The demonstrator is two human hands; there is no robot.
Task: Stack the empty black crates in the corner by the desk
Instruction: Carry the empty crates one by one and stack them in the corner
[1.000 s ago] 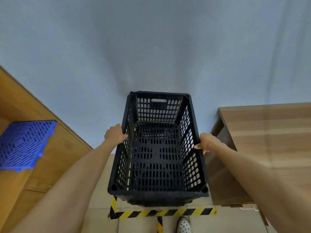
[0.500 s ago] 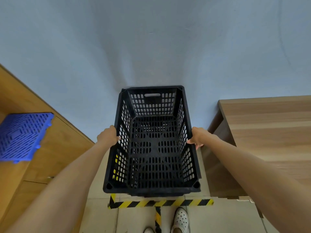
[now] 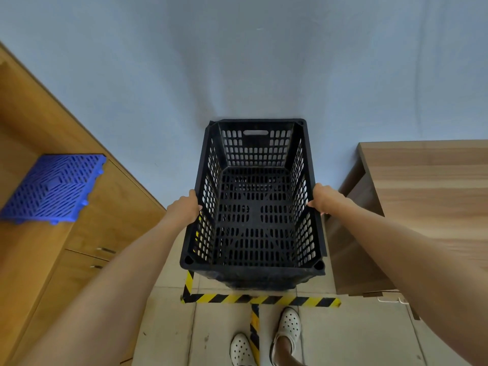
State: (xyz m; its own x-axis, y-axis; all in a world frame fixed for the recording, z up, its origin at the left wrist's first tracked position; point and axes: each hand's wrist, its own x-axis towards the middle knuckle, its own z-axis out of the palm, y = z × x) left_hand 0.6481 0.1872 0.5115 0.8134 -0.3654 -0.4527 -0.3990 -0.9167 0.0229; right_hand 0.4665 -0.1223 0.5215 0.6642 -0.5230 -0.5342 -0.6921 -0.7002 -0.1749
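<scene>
An empty black perforated crate stands upright against the blue wall, between a wooden cabinet and the desk. Beneath it the dark edge of another black crate shows, so it sits on top of a stack. My left hand grips the crate's left rim at mid-length, fingers curled over the edge. My right hand grips the right rim opposite. The inside of the crate holds nothing.
A wooden desk stands close on the right. A wooden cabinet on the left carries a blue plastic grid tile. Yellow-black tape marks the tiled floor in front of the crates. My white shoes stand just behind it.
The crate has gone down and a little away from me towards the wall. Both hands stayed on its rims. The view has tilted down, so my shoes show.
</scene>
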